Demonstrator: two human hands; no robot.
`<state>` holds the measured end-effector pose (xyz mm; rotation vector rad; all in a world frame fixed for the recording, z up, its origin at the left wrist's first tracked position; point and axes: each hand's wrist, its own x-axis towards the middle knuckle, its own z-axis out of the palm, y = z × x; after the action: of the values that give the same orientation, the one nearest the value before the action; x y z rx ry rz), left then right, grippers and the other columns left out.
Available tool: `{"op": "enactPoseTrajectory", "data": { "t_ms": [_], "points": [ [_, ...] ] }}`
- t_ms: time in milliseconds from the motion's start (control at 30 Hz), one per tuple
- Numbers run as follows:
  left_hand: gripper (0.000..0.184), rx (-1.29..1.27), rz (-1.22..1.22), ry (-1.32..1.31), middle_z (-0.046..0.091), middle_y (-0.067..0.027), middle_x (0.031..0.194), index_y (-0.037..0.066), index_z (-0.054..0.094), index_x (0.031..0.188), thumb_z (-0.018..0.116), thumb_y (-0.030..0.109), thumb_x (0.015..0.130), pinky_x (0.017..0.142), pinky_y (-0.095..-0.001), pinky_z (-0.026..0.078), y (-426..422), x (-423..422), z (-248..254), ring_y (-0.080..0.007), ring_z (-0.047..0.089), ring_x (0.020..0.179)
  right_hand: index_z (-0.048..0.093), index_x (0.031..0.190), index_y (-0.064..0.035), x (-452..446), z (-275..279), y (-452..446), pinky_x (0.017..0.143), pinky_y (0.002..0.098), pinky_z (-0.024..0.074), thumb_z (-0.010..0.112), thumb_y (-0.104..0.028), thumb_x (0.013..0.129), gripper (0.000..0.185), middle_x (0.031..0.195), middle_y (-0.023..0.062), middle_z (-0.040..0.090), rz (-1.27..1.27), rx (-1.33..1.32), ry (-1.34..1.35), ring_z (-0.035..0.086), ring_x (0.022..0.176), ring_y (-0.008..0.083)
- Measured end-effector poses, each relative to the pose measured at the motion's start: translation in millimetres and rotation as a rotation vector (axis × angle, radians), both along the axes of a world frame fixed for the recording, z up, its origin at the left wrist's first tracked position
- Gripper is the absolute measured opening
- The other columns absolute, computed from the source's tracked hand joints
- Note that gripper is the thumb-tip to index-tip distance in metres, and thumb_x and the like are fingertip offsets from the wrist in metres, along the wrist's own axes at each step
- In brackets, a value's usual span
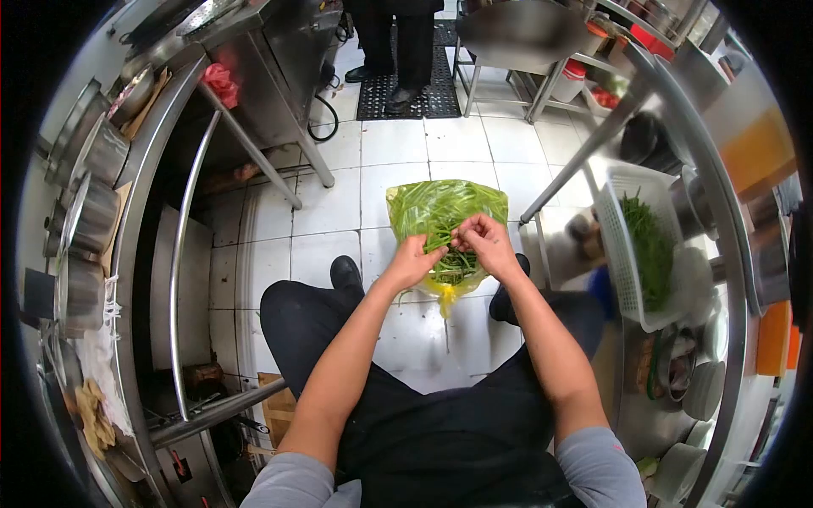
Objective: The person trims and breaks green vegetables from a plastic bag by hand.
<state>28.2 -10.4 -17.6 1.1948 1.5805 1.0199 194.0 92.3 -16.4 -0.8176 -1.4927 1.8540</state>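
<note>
A clear plastic bag full of long green beans lies between my feet on the tiled floor, with a yellow knotted end toward me. Over its opening, my left hand pinches green beans between thumb and fingers. Close to its right, my right hand has its fingers pressed together near the same beans; what it holds is too small to make out.
A white basket of green beans stands on the right-hand steel shelf. Steel counters with pots line the left. A person in dark trousers stands on a black mat ahead.
</note>
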Motion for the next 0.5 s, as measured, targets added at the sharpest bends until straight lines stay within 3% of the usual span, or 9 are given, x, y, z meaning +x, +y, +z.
{"op": "enactPoseTrajectory", "data": {
  "t_ms": [33, 100, 133, 200, 300, 333, 400, 433, 500],
  "points": [
    [0.027, -0.001, -0.001, 0.001, 0.069, -0.0061, 0.088, -0.003, 0.065, 0.106, 0.066, 0.018, 0.09, 0.072, -0.0291, 0.049, 0.0, -2.0, -0.4, -0.0093, 0.058, 0.079, 0.059, 0.091, 0.0011, 0.2, 4.5, -1.0, 0.067, 0.0262, 0.0536, 0.056, -0.004, 0.09, 0.006, 0.089, 0.0077, 0.069, -0.001, -0.001, 0.001, 0.065, 0.076, 0.0109],
    [0.027, -0.007, -0.05, 0.073, 0.07, -0.0064, 0.089, -0.003, 0.065, 0.105, 0.066, 0.019, 0.09, 0.073, -0.0301, 0.049, 0.5, -6.8, -3.4, -0.0104, 0.058, 0.08, 0.06, 0.084, 0.0008, 0.9, 15.2, -3.3, 0.066, 0.0313, 0.0533, 0.06, -0.004, 0.085, 0.005, 0.085, 0.0106, 0.069, 0.063, 0.386, -0.229, 0.066, 0.072, 0.018],
    [0.027, -0.008, -0.051, 0.073, 0.07, -0.0064, 0.089, -0.003, 0.065, 0.105, 0.066, 0.019, 0.09, 0.073, -0.0301, 0.049, 1.6, -10.2, -10.1, -0.0104, 0.058, 0.08, 0.06, 0.084, 0.0008, 1.9, 20.9, -4.1, 0.066, 0.0313, 0.0533, 0.06, -0.004, 0.085, 0.005, 0.085, 0.0106, 0.069, 0.062, 0.385, -0.229, 0.066, 0.072, 0.018],
    [0.028, -0.001, -0.08, 0.096, 0.069, -0.0068, 0.087, -0.004, 0.064, 0.105, 0.066, 0.019, 0.089, 0.072, -0.0301, 0.049, 2.8, -15.5, -15.4, -0.0102, 0.058, 0.078, 0.061, 0.08, 0.0001, 3.4, 28.0, -6.1, 0.065, 0.0372, 0.0514, 0.062, -0.007, 0.08, 0.007, 0.081, 0.0148, 0.066, 0.08, 0.84, -0.435, 0.064, 0.069, 0.0277],
    [0.025, -0.074, -0.085, 0.093, 0.067, -0.0037, 0.081, -0.003, 0.065, 0.102, 0.065, 0.019, 0.089, 0.068, -0.0289, 0.048, 0.9, -18.3, -3.2, -0.009, 0.056, 0.074, 0.062, 0.083, -0.0009, 1.9, 23.7, -7.2, 0.065, 0.0401, 0.0497, 0.063, -0.01, 0.078, 0.01, 0.078, 0.0175, 0.063, 0.125, 1.003, -0.596, 0.062, 0.069, 0.0336],
    [0.025, -0.072, -0.087, 0.092, 0.067, -0.0037, 0.081, -0.003, 0.065, 0.102, 0.065, 0.019, 0.089, 0.068, -0.0289, 0.048, 1.1, -17.8, -4.9, -0.009, 0.056, 0.074, 0.062, 0.083, -0.0009, -1.2, 18.7, -8.6, 0.065, 0.0401, 0.0497, 0.063, -0.01, 0.078, 0.01, 0.078, 0.0175, 0.063, 0.124, 1.004, -0.598, 0.062, 0.069, 0.0336],
    [0.025, -0.045, -0.101, 0.095, 0.063, -0.0009, 0.074, -0.002, 0.065, 0.101, 0.064, 0.019, 0.09, 0.062, -0.0282, 0.045, 0.4, -14.6, -1.3, -0.0079, 0.053, 0.068, 0.063, 0.082, -0.0022, -8.3, 7.8, -12.1, 0.064, 0.04, 0.0495, 0.061, -0.011, 0.08, 0.01, 0.076, 0.0165, 0.062, -0.131, 0.892, -0.631, 0.063, 0.07, 0.0312],
    [0.025, -0.043, -0.102, 0.094, 0.063, -0.0009, 0.074, -0.002, 0.065, 0.101, 0.064, 0.019, 0.09, 0.062, -0.0282, 0.045, -1.1, -12.6, 5.0, -0.0079, 0.053, 0.068, 0.063, 0.082, -0.0022, -6.7, 6.9, -9.7, 0.064, 0.04, 0.0495, 0.061, -0.011, 0.08, 0.01, 0.076, 0.0165, 0.062, -0.133, 0.894, -0.632, 0.063, 0.07, 0.0312],
    [0.021, -0.015, 0.052, 0.028, 0.058, 0.0012, 0.068, 0.0, 0.063, 0.098, 0.062, 0.02, 0.092, 0.054, -0.0274, 0.041, -4.0, -11.2, 19.8, -0.0069, 0.05, 0.059, 0.063, 0.083, -0.0012, -3.0, 7.0, -1.9, 0.066, 0.0389, 0.0501, 0.061, -0.011, 0.08, 0.01, 0.077, 0.0163, 0.062, -0.076, 0.629, -0.542, 0.063, 0.073, 0.0307]
  ]
}}
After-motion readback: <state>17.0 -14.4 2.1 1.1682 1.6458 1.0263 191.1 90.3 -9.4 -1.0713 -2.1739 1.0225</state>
